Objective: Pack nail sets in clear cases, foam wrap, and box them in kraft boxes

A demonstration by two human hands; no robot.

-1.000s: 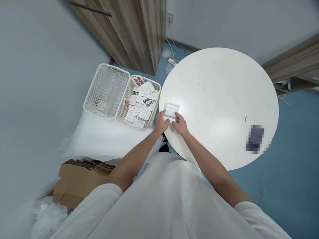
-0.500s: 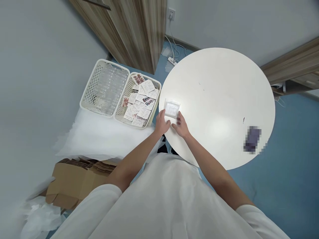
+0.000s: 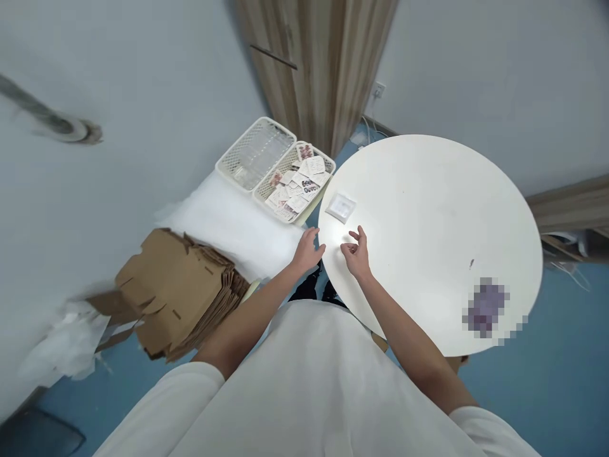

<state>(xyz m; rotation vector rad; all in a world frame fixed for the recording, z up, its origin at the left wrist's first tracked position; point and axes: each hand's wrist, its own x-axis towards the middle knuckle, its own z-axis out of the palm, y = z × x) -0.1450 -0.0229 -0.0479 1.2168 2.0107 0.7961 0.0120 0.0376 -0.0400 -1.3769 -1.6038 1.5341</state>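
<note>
A small flat clear packet with a white inside (image 3: 340, 207) lies by itself on the left side of the round white table (image 3: 428, 209). My left hand (image 3: 307, 251) is at the table's left edge, fingers and thumb apart, holding nothing. Over the tabletop, just below the packet and apart from it, is my right hand (image 3: 358, 252). Its fingers are bent and spread, and nothing shows between them.
Left of the table stand a white basket of printed cards (image 3: 295, 197) and another basket of clear plastic pieces (image 3: 257, 152). White sheeting (image 3: 233, 219) and flattened cardboard boxes (image 3: 176, 285) are nearer. A blurred-out dark item (image 3: 486, 308) lies at the table's right.
Both hands have come away from the packet, which stays on the table. The view has turned left, bringing more of the cardboard stack and a wall pipe into sight.
</note>
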